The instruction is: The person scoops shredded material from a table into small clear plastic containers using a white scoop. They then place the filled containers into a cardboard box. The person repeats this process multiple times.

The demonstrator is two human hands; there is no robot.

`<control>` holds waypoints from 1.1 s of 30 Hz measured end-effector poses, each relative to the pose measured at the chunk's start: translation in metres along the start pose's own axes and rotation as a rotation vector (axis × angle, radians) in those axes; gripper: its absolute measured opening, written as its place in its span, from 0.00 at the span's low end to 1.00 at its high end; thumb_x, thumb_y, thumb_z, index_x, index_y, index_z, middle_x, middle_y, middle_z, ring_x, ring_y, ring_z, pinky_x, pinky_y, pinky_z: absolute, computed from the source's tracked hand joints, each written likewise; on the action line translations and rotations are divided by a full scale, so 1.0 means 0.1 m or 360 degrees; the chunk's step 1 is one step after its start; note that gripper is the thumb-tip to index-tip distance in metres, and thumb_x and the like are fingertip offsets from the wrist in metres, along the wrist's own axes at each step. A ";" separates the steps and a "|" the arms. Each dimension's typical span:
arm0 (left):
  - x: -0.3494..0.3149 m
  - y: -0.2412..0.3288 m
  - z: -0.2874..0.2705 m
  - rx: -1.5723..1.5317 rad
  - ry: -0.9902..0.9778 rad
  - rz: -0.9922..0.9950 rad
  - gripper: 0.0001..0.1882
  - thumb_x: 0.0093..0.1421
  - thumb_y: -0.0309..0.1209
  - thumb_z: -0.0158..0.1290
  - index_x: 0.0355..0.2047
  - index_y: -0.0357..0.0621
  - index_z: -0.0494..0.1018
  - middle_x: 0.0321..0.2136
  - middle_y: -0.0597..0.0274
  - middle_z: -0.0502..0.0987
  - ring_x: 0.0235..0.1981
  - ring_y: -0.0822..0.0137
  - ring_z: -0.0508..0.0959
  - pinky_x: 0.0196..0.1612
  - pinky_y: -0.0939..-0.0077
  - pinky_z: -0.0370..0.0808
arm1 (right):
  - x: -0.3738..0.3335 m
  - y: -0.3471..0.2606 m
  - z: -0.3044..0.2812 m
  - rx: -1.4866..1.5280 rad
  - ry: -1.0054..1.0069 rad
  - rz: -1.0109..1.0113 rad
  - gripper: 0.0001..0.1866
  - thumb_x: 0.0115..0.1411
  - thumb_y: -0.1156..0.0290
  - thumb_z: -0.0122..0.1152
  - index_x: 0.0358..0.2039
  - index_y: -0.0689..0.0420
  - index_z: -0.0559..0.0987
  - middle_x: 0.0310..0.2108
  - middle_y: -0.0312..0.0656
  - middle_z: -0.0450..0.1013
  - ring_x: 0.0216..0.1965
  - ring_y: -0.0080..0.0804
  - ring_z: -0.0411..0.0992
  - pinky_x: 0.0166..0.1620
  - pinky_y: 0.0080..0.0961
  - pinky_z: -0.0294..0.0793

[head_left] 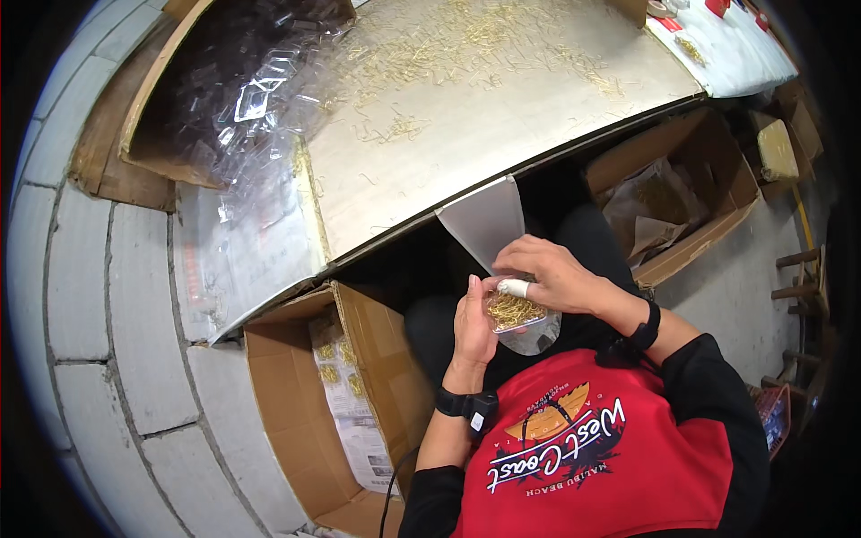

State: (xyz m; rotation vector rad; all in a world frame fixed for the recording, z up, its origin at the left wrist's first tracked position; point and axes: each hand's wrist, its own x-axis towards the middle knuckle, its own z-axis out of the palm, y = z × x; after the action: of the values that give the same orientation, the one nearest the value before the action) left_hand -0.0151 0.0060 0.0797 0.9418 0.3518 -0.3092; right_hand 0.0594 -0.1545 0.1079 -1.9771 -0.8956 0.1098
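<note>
Over my lap, a small clear plastic box [517,325] is packed with thin gold-coloured wire hooks [513,307]. My left hand [473,327] grips it from the left side, thumb pointing up along the edge. From the right, my right hand [558,273] reaches over the far side of the box, its fingers bent and pressed together at the rim and the hooks. White tape [514,288] wraps one of its fingers. The right fingertips are partly hidden. A clear plastic piece [535,337] shows just below the box; whether it is attached I cannot tell.
Loose gold hooks [466,40] lie scattered across the pale table [395,184]. Clear plastic boxes [256,103] spill from a carton at the far left. An open carton [368,359] with filled packs stands left of my legs, another carton [704,233] to the right.
</note>
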 end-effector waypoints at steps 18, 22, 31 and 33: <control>-0.01 -0.05 0.00 -0.0077 0.0129 0.0085 0.27 0.69 0.48 0.33 0.46 0.32 0.66 0.35 0.51 0.76 0.29 0.63 0.80 0.23 0.69 0.82 | 0.03 -0.15 -0.02 0.0019 0.0144 -0.0136 0.11 0.46 0.76 0.59 0.33 0.56 0.80 0.35 0.38 0.72 0.42 0.37 0.70 0.43 0.32 0.69; -0.05 0.02 -0.03 0.0010 0.0149 0.0125 0.28 0.69 0.48 0.32 0.45 0.30 0.67 0.35 0.48 0.76 0.30 0.62 0.81 0.23 0.70 0.82 | 0.03 -0.06 0.02 -0.0560 0.0024 -0.0201 0.10 0.47 0.74 0.61 0.32 0.56 0.79 0.34 0.36 0.73 0.36 0.35 0.71 0.40 0.30 0.70; 0.09 0.05 0.16 0.0081 0.0239 0.0118 0.25 0.68 0.46 0.37 0.45 0.35 0.70 0.34 0.54 0.77 0.28 0.64 0.80 0.24 0.68 0.81 | -0.05 -0.01 -0.04 -0.0686 0.0361 -0.0424 0.09 0.42 0.69 0.58 0.27 0.55 0.76 0.33 0.39 0.72 0.36 0.37 0.71 0.39 0.33 0.70; 0.22 -0.06 -0.03 0.0187 0.0450 0.0280 0.17 0.67 0.42 0.41 0.44 0.41 0.70 0.35 0.56 0.76 0.30 0.62 0.80 0.25 0.65 0.81 | -0.02 0.05 0.04 -0.0775 0.0415 -0.0452 0.09 0.41 0.66 0.59 0.25 0.53 0.75 0.30 0.37 0.70 0.34 0.36 0.70 0.37 0.34 0.70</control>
State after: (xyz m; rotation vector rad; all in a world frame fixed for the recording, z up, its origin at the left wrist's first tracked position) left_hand 0.0017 0.0025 0.0643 1.1280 0.5100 -0.0344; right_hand 0.0594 -0.1540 0.1011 -2.2075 -1.0888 -0.5648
